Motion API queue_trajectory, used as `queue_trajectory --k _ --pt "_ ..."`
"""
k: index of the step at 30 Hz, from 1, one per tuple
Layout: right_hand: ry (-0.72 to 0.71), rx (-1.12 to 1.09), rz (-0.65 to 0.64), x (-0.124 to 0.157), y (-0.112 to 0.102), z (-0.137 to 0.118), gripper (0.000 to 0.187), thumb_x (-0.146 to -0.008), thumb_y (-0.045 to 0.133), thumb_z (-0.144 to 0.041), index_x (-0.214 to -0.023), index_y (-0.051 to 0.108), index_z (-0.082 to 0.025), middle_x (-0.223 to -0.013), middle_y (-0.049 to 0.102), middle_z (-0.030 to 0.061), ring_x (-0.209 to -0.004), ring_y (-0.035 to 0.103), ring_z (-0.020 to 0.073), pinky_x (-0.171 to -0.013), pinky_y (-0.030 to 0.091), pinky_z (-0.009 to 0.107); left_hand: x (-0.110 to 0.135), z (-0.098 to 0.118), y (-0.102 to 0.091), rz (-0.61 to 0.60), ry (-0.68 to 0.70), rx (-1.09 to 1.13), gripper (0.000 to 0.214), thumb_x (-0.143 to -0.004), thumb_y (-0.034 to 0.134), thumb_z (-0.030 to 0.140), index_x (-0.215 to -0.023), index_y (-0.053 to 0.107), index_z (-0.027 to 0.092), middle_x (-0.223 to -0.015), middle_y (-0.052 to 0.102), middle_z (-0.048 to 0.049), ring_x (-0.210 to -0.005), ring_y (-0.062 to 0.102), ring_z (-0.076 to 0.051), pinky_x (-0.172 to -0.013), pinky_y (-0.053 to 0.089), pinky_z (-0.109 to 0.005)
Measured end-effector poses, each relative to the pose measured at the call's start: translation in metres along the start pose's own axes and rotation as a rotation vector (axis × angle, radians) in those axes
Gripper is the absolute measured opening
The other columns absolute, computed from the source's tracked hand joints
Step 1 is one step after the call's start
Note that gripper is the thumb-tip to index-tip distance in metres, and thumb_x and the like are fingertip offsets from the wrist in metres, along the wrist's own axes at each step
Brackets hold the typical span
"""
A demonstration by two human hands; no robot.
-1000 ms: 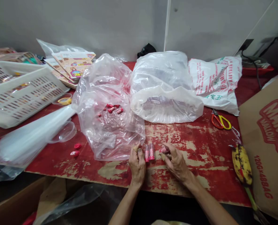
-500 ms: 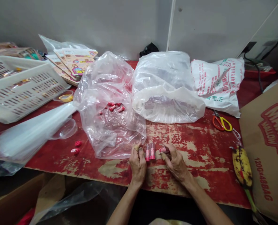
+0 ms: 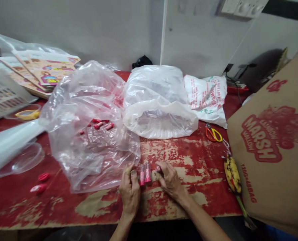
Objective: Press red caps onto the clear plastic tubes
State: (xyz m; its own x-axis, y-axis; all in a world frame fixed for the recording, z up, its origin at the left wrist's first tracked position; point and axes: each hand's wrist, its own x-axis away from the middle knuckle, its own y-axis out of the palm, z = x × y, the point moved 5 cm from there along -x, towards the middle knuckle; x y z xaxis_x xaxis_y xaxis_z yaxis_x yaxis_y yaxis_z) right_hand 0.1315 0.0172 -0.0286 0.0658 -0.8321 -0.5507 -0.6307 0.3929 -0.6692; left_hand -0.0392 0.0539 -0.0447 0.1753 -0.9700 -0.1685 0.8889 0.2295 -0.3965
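Note:
Two small lipstick-like tubes (image 3: 145,174), with clear upper parts and pink bases, are side by side on the worn red tabletop (image 3: 209,197) between my hands. My left hand (image 3: 130,190) rests just left of them, its thumb and forefinger apart and the other fingers loosely curled. At their right, my right hand (image 3: 170,179) is closed around another pink tube (image 3: 158,168), mostly hidden by the fingers. Beyond my left hand spreads a clear plastic bag (image 3: 83,174) with several red-pink pieces (image 3: 98,125) inside.
A larger whitish bag (image 3: 159,87) gapes towards me, beside a printed white sack (image 3: 206,97). Red-yellow scissors (image 3: 213,134), a spotted banana (image 3: 231,174) and a big carton (image 3: 272,160) line the right. Leftward are two red pieces (image 3: 39,188), a clear lid (image 3: 27,157) and a white basket (image 3: 5,90).
The view has swung to the right, so the table's things appear further left and more of the carton shows. My hands stay around the two tubes, the right one still gripping its tube.

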Motion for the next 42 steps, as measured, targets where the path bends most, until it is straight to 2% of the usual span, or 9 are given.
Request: queue_trajectory --k 7,12,16,21,27,31,35,39,42 --pt "0.013 0.009 0.141 0.001 -0.016 -0.013 0.051 -0.085 0.048 -0.012 -0.133 0.033 -0.021 -0.097 0.063 0.008 -0.085 0.061 0.02 -0.076 0.053 0.034 -0.003 -0.003 0.001 -0.033 -0.042 0.01 0.044 -0.086 0.039 0.05 -0.113 0.057 0.02 -0.107 0.063 -0.0085 -0.091 0.061 -0.024 -0.082 0.048 -0.038" --pt "0.022 0.112 0.011 -0.002 -0.011 -0.014 0.052 -0.081 0.046 -0.009 -0.131 0.036 -0.02 -0.097 0.064 0.0081 -0.085 0.061 0.0221 -0.079 0.052 0.039 -0.005 -0.002 -0.001 -0.024 -0.038 -0.024 0.046 -0.085 0.038 0.052 -0.112 0.057 0.02 -0.105 0.064 -0.0082 -0.09 0.061 -0.024 -0.083 0.047 -0.039" --pt "0.051 0.048 0.074 -0.003 -0.012 -0.014 0.051 -0.082 0.047 -0.01 -0.131 0.035 -0.019 -0.095 0.062 0.0079 -0.084 0.059 0.0203 -0.077 0.052 0.035 -0.006 -0.001 -0.001 -0.035 -0.038 -0.036 0.048 -0.085 0.037 0.052 -0.115 0.057 0.02 -0.105 0.064 -0.0076 -0.089 0.062 -0.023 -0.081 0.048 -0.038" --pt "0.036 0.113 -0.029 -0.003 -0.005 -0.015 0.049 -0.081 0.051 -0.012 -0.127 0.038 -0.02 -0.09 0.063 0.0049 -0.077 0.059 0.02 -0.076 0.051 0.036 -0.007 -0.007 0.0 -0.026 -0.018 -0.064 0.048 -0.084 0.037 0.053 -0.114 0.057 0.021 -0.107 0.064 -0.0072 -0.091 0.062 -0.024 -0.081 0.048 -0.038" --pt "0.069 0.112 -0.017 0.0 -0.006 -0.014 0.053 -0.079 0.051 -0.01 -0.129 0.037 -0.021 -0.095 0.064 0.0055 -0.083 0.061 0.0204 -0.078 0.051 0.035 -0.009 -0.009 0.001 -0.025 -0.015 -0.042 0.049 -0.084 0.037 0.054 -0.114 0.057 0.02 -0.106 0.064 -0.0078 -0.09 0.062 -0.024 -0.081 0.048 -0.039" --pt "0.103 0.037 0.092 0.003 -0.011 -0.012 0.044 -0.081 0.046 -0.009 -0.123 0.042 -0.021 -0.093 0.063 0.0059 -0.081 0.06 0.0188 -0.073 0.051 0.031 -0.005 -0.004 0.0 -0.026 0.007 -0.015 0.046 -0.086 0.038 0.05 -0.113 0.057 0.019 -0.106 0.063 -0.0098 -0.095 0.061 -0.026 -0.084 0.048 -0.041" --pt "0.086 0.043 0.021 0.006 -0.009 -0.012 0.04 -0.084 0.047 -0.012 -0.123 0.044 -0.021 -0.088 0.062 0.0049 -0.077 0.059 0.0193 -0.073 0.051 0.034 -0.001 0.001 -0.002 -0.001 0.039 -0.011 0.039 -0.088 0.037 0.043 -0.111 0.058 0.018 -0.108 0.064 -0.0111 -0.098 0.06 -0.025 -0.087 0.047 -0.041" --pt "0.156 0.024 0.041 0.01 -0.01 -0.009 0.043 -0.088 0.046 -0.019 -0.131 0.041 -0.021 -0.097 0.063 0.0077 -0.082 0.061 0.0203 -0.077 0.051 0.036 0.003 0.004 -0.004 0.038 0.076 -0.028 0.035 -0.089 0.039 0.036 -0.111 0.058 0.018 -0.109 0.065 -0.0114 -0.101 0.06 -0.024 -0.09 0.047 -0.04" --pt "0.218 0.092 -0.088 0.006 -0.005 -0.005 0.05 -0.088 0.048 -0.024 -0.137 0.038 -0.02 -0.093 0.066 0.007 -0.079 0.062 0.0219 -0.074 0.05 0.037 0.003 0.007 -0.004 0.016 0.11 -0.048 0.033 -0.088 0.041 0.034 -0.109 0.059 0.017 -0.107 0.066 -0.0118 -0.1 0.061 -0.024 -0.088 0.047 -0.04"
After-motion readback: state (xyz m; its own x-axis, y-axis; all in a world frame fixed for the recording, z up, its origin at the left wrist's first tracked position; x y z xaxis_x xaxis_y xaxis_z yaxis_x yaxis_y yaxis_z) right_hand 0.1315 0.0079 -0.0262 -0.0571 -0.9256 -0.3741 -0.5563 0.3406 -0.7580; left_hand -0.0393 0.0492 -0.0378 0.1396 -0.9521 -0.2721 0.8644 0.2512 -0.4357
